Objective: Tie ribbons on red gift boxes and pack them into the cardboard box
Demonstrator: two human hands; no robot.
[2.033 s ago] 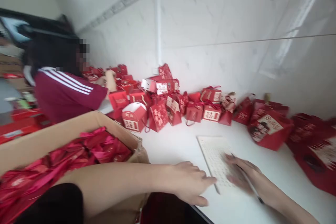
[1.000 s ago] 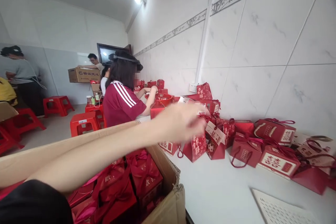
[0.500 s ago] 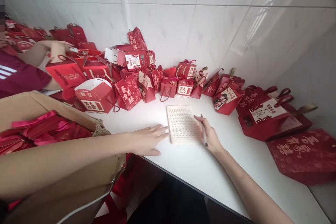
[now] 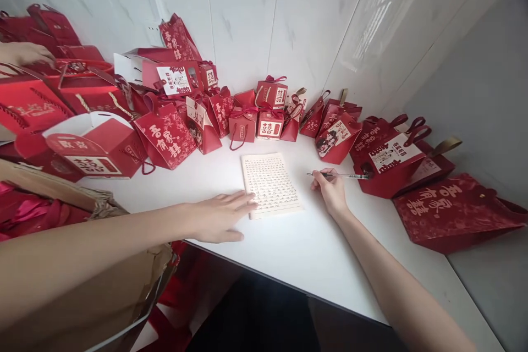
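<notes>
A sheet of lined paper [image 4: 270,183] covered in small writing lies on the white table [image 4: 313,253]. My left hand [image 4: 220,215] rests flat on the table, fingers spread, fingertips touching the paper's lower left edge. My right hand [image 4: 330,190] sits just right of the paper and grips a thin pen [image 4: 342,176] that points right, level above the table.
Several red gift boxes and bags [image 4: 270,115] line the tiled wall, with larger red bags [image 4: 454,209] at the right. A cardboard box [image 4: 82,286] of red items stands under my left arm. Another person's hand [image 4: 25,54] shows at far left.
The view has tipped down and left onto the table. My left hand came back from reaching toward the boxes and lies beside the paper. My right hand has turned the pen sideways.
</notes>
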